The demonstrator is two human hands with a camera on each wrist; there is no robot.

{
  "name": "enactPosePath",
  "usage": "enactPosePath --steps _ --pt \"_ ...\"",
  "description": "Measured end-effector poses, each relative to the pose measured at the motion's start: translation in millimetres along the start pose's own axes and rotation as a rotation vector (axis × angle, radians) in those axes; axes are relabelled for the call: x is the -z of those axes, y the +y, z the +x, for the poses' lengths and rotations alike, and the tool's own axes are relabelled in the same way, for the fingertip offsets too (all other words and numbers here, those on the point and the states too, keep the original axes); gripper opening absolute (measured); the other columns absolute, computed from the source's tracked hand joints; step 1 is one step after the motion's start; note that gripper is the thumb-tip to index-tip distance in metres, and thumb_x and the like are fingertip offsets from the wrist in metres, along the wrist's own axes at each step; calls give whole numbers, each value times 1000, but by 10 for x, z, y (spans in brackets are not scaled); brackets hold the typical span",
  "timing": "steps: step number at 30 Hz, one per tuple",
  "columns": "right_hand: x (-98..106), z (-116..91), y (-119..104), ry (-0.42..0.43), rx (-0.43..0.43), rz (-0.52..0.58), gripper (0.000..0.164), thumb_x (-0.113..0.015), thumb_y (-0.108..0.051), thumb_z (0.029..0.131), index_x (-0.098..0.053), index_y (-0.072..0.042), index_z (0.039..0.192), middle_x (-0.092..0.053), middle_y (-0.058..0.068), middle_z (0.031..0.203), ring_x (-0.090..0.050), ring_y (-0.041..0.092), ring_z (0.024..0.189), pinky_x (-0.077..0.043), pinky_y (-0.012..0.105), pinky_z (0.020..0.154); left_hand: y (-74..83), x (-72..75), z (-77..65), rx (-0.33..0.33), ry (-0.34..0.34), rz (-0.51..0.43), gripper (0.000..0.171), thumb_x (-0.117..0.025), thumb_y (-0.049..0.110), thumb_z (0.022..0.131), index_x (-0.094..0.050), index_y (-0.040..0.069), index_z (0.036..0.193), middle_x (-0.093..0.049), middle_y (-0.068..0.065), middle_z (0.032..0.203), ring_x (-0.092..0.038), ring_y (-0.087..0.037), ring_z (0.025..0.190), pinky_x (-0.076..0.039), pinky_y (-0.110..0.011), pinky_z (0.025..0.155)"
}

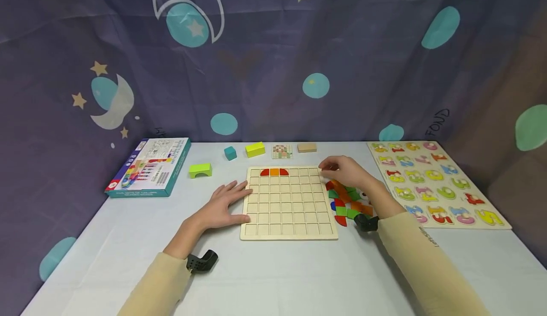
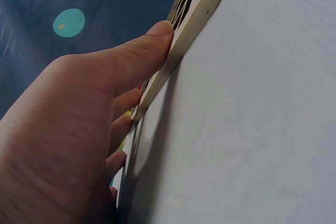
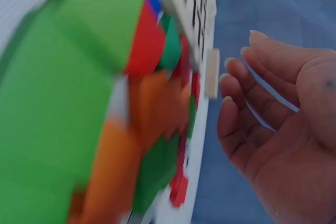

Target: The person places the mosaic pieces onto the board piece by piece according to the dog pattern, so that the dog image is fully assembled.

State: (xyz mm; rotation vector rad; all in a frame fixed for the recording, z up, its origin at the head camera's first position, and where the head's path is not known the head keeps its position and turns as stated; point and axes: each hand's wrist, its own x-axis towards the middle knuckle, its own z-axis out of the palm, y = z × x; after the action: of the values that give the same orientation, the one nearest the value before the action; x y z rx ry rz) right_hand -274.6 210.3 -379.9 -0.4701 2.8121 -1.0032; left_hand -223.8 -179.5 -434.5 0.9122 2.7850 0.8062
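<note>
A wooden grid board (image 1: pixel 286 211) lies on the white table. In its top row sit a red rounded piece (image 1: pixel 265 172), an orange square (image 1: pixel 274 172) and another red rounded piece (image 1: pixel 284 172). My left hand (image 1: pixel 218 207) rests at the board's left side, fingers spread; its thumb (image 2: pixel 152 38) touches the edge. Over the board's upper right corner hovers my right hand (image 1: pixel 345 171), fingers loosely bent. The right wrist view shows nothing between those fingers (image 3: pixel 239 74). Just below that hand is a heap of coloured pieces (image 1: pixel 342 192), red, green, orange and blue, partly covered by it.
Behind the board stand a teal block (image 1: pixel 230 153), a yellow block (image 1: pixel 255 149), a small patterned card (image 1: pixel 282 152) and a plain wooden block (image 1: pixel 306 147). A green arch block (image 1: pixel 200 170) and a flat box (image 1: pixel 149 166) are left; a number puzzle board (image 1: pixel 444 188) lies right.
</note>
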Motion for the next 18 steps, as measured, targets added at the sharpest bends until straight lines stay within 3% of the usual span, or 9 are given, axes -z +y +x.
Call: enactPosePath --steps 9,18 --pt "46 -262 235 -6 -25 -2 27 -68 -17 98 -69 1 118 -68 10 106 -60 29 97 -52 47 94 -46 10 -33 -29 -9 -12 85 -75 51 86 -44 12 155 -28 -8 164 -13 -34 152 -7 -56 121" --pt "28 -320 318 10 -21 53 30 -69 -18 98 -68 1 121 -68 11 109 -62 30 100 -52 47 94 -61 2 -76 -52 -1 19 85 -72 55 87 -43 14 155 -30 -8 163 -16 -35 151 -10 -57 120"
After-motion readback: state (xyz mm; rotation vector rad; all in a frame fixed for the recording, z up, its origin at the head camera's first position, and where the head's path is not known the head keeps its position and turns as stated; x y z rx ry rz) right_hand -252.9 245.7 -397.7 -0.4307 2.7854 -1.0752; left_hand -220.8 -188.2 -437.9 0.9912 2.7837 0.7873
